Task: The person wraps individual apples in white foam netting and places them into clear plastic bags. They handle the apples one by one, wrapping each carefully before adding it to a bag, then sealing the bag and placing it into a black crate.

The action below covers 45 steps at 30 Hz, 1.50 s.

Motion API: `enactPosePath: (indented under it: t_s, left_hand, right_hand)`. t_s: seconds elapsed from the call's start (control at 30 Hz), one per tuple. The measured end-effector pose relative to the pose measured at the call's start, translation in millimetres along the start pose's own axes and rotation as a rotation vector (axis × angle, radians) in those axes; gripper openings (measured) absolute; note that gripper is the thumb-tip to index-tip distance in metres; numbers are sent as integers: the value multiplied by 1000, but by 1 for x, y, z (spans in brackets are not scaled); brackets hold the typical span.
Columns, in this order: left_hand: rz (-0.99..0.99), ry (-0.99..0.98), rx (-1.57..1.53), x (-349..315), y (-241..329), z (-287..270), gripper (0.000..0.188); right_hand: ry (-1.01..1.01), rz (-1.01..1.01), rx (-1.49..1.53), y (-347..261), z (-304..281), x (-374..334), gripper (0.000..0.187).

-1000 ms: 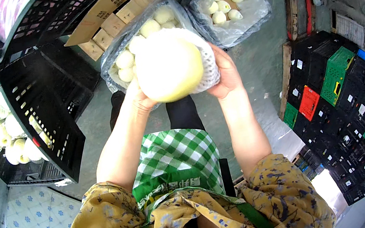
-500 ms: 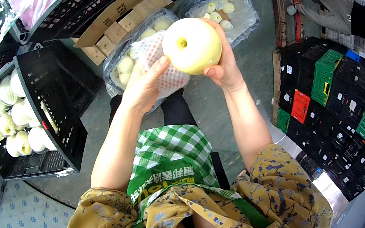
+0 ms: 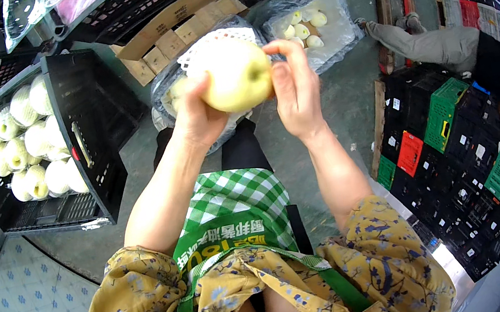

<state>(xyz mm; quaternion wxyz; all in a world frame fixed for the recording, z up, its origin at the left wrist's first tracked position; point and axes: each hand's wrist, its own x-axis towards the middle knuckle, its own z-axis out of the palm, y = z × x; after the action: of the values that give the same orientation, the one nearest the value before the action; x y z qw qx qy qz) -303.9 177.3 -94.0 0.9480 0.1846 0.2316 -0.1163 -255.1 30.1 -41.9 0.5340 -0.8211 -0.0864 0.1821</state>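
Between both raised hands sits a big pale yellow fruit (image 3: 234, 75), half tucked in a white foam net (image 3: 210, 44). Left hand (image 3: 196, 115) is curled around its lower left side, gripping it. Right hand (image 3: 295, 91) has fingers mostly straight, pressed against the right side. Black crate (image 3: 94, 183) of netted fruit sits off left of the left hand.

Pale yellow pear (image 3: 236, 77) in a white foam net sleeve (image 3: 210, 46), upper middle of the frame.

The fruit is large, round and smooth-skinned, its dimpled stem end turned to the right. The mesh sleeve shows along its top and upper left only; the rest of the skin is bare. It is held up in the air.
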Motion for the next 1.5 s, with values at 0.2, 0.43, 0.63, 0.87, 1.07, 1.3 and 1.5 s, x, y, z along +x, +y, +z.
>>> enactPosePath:
  t_s: [0.2, 0.43, 0.63, 0.87, 1.07, 1.3, 1.5]
  left_hand:
    - [-56, 26, -360, 6, -2, -5, 67]
    - [-82, -31, -229, 4, -1, 4, 69]
    - [-93, 238, 118, -8, -1, 21, 61]
    - [101, 71, 559, -8, 9, 21, 46]
    - [7, -206, 661, -2, 26, 23, 63]
    - [-294, -105, -206, -11, 9, -13, 77]
    - [-351, -37, -345, -17, -18, -25, 78]
  right_hand:
    - [129, -565, -379, -4, 7, -1, 46]
    - [36, -578, -345, -13, 8, 1, 59]
    - [16, -334, -170, 4, 3, -2, 56]
    - [-132, 480, 942, 28, -7, -4, 43]
    - [-255, 468, 613, 37, -16, -2, 42]
    - [-30, 250, 961, 45, -33, 4, 19]
    - [0, 341, 345, 98, 8, -1, 49]
